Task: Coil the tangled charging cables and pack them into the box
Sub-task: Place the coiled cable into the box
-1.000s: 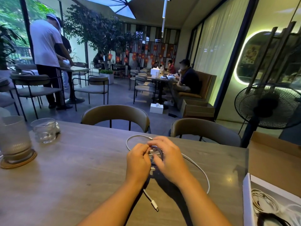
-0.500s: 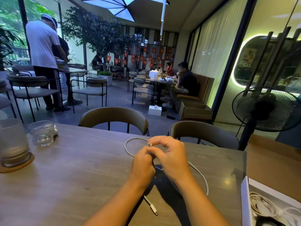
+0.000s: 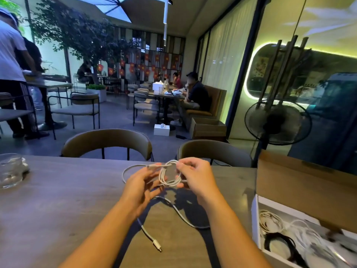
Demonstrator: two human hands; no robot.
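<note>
A white charging cable (image 3: 170,176) hangs between my hands above the wooden table (image 3: 58,200), partly wound into a small coil. My right hand (image 3: 195,178) pinches the coil at its top and side. My left hand (image 3: 141,188) sits just left of the coil with fingers spread loosely, strands running over them. One loop of the cable curves out to the left on the table. Its free end trails toward me and ends in a plug (image 3: 156,245). The white box (image 3: 257,225) at the lower right holds coiled white and black cables.
A brown cardboard flap (image 3: 301,190) stands behind the box at the right. A glass (image 3: 10,171) sits at the table's left edge. Two chairs (image 3: 108,142) face me across the table. A standing fan (image 3: 278,122) is beyond the right side.
My hands have drawn apart and lifted slightly, and the cable between them now shows as a small wound coil. The view has shifted, so the glass sits further left.
</note>
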